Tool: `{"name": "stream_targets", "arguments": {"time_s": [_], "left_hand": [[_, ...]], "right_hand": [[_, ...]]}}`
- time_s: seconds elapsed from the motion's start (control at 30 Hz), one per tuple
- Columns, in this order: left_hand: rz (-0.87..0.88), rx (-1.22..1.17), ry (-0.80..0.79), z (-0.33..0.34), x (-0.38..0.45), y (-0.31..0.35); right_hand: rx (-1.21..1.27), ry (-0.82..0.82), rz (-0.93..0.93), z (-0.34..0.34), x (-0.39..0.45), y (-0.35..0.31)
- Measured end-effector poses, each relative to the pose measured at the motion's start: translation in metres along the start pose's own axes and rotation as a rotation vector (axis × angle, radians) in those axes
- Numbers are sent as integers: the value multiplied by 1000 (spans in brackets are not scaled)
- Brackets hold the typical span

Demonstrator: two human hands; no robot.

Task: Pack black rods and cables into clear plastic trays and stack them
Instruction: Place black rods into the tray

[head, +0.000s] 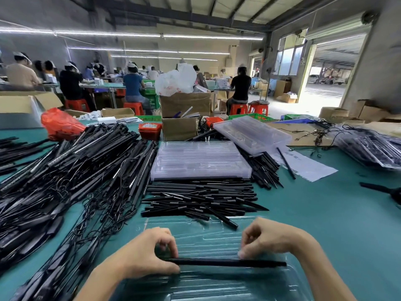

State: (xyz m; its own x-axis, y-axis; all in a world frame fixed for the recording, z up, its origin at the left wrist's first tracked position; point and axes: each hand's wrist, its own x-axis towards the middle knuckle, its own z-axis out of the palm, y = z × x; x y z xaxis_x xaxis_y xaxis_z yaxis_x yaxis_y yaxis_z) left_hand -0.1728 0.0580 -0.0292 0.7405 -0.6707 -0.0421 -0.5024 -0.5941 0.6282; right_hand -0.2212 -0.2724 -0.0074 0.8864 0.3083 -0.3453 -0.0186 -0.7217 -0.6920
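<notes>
Right now, in the head view, both hands work over a clear moulded plastic tray [208,285] lying on the teal table [338,224] at the near edge. The left hand [149,253] pinches one end of a long thin black rod [225,263] between thumb and fingers; the right hand [267,240] has its fingers curled down, fingertips pressing on the rod further along. The rod lies crosswise over the tray, seemingly being seated into a channel.

So the step in hand looks like loading a rod into the tray. Next, I judge, the rod needs pressing flat along its length, then another picked from the loose heap of short black rods [201,198] just beyond the tray, or a cable from the tangled pile of black strips and cables [71,177] on the left.

A stack of empty clear plastic trays [199,159] sits behind the heap, with a second tilted stack [251,133] near it.

A white printed sheet [303,164] on the right carries writing, too blurred to read; no brands are legible
</notes>
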Motion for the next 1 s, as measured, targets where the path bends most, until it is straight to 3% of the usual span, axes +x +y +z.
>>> {"name": "stream_targets", "arguments": {"time_s": [0.17,0.33,0.77,1.0], "left_hand": [[35,9,70,1,-4,-1],[45,-72,-11,4,-12,3],[-21,103,-14,4,-17,-7],[-35,102,-106,-3,-15,-9]], "right_hand": [[14,188,-66,6,11,12],[-19,426,-113,20,24,27],[-134,537,38,24,34,17],[-130,566,48,28,34,16]]}}
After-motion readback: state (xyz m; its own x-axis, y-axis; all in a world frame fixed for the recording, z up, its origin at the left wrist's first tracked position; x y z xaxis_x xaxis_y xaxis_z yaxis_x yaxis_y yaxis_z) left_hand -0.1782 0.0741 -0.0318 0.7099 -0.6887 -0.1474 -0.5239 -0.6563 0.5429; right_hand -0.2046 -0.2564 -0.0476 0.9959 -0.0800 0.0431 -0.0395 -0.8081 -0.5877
